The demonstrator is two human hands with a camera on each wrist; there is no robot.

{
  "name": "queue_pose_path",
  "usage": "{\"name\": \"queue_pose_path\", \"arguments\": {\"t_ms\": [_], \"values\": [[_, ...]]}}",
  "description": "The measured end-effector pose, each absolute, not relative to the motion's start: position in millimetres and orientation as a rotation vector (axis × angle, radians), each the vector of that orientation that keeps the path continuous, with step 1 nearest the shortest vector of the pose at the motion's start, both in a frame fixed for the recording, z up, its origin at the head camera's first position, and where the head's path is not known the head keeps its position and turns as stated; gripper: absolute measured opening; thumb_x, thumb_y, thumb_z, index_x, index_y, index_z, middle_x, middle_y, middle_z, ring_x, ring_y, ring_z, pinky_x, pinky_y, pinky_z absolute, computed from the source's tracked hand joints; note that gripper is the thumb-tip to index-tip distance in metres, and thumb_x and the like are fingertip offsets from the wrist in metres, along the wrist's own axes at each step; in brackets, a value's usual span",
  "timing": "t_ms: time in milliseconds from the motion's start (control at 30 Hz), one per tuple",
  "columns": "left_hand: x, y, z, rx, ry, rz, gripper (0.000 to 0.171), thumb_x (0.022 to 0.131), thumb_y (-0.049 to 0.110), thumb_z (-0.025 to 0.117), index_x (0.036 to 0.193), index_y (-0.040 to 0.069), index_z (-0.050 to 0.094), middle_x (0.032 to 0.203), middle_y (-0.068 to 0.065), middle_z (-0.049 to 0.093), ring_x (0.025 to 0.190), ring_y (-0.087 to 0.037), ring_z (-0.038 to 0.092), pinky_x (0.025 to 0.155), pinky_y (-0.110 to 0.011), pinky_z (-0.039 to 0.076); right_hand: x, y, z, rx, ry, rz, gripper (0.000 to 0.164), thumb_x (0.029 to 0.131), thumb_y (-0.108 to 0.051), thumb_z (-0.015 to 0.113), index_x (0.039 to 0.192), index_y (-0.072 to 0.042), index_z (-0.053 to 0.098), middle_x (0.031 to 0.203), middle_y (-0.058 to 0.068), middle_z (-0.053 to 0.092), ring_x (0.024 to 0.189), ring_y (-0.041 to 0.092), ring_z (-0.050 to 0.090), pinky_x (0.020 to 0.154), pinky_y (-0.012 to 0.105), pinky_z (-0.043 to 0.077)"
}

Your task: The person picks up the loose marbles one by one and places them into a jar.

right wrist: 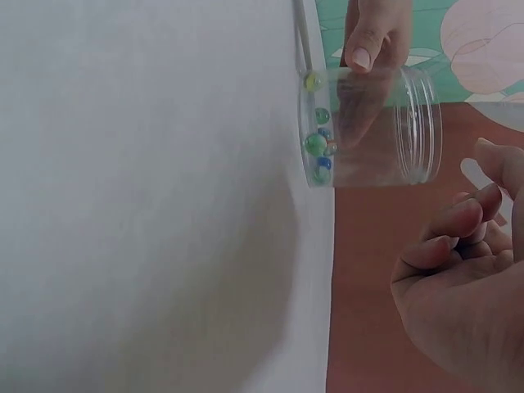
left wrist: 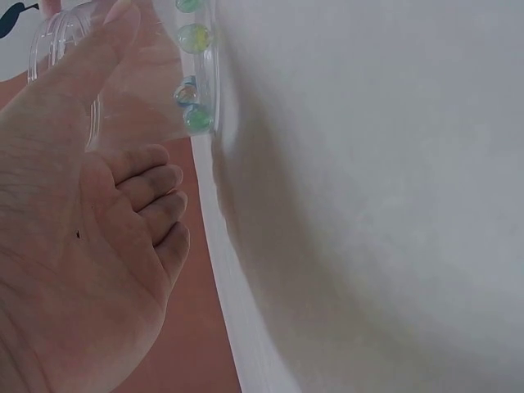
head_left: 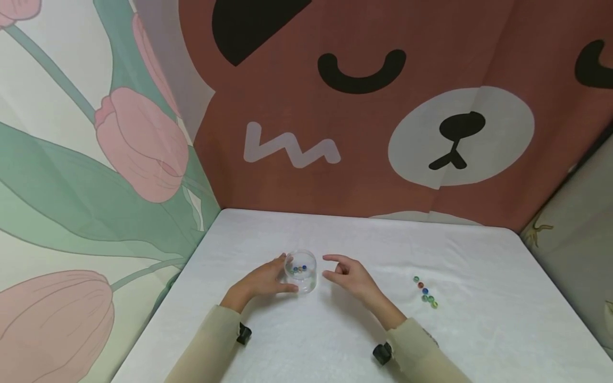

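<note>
A clear screw-neck jar (head_left: 308,283) stands upright on the white cloth without a lid. Several glass marbles (right wrist: 316,146), green, blue and yellowish, lie on its bottom. My left hand (head_left: 261,280) holds the jar from the left, thumb at the near side and fingers round the far side. To the right of the jar, a short way off, is my right hand (head_left: 356,280). Its index finger and thumb are apart with nothing visible between them, and the other fingers bend loosely in the right wrist view.
Farther right on the table, several loose marbles (head_left: 424,291) lie in a slanting line, green, red, blue and yellow-green. The white cloth (head_left: 306,340) has slight wrinkles. Behind the table hangs a brown bear-print curtain (head_left: 364,186); a tulip-print curtain (head_left: 143,143) hangs at the left.
</note>
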State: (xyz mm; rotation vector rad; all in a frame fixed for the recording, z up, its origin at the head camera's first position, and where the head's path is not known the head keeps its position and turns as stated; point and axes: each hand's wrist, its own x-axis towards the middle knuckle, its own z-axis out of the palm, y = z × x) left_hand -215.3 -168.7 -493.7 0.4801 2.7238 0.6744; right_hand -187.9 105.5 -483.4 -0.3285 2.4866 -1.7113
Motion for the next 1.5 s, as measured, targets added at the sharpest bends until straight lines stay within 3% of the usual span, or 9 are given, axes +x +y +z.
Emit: {"name": "queue_pose_path", "arguments": {"t_ms": [1267, 1500], "values": [[-217, -170, -493, 0.528, 2.721, 0.668, 0.100, 0.085, 0.060, 0.073, 0.160, 0.011, 0.029, 0.167, -0.016, 0.020, 0.153, -0.036, 0.023, 0.123, -0.054, 0.025, -149, 228, -474, -0.144, 2.588, -1.639, 0.056, 0.092, -0.028, 0.077, 0.140, -0.005, 0.059, 0.076, 0.002, 0.049, 0.062, 0.008, 0.040, 0.051, 0.024, 0.036], [-216, -171, -494, 0.529, 2.712, 0.671, 0.101, 0.085, 0.060, 0.073, 0.161, 0.011, 0.029, 0.168, -0.016, 0.019, 0.153, -0.036, 0.022, 0.123, -0.054, 0.024, -142, 245, -479, -0.096, 2.601, -1.622, 0.052, 0.093, -0.025, 0.076, 0.139, -0.005, 0.060, 0.074, 0.000, 0.049, 0.062, 0.008, 0.040, 0.051, 0.024, 0.037]]}}
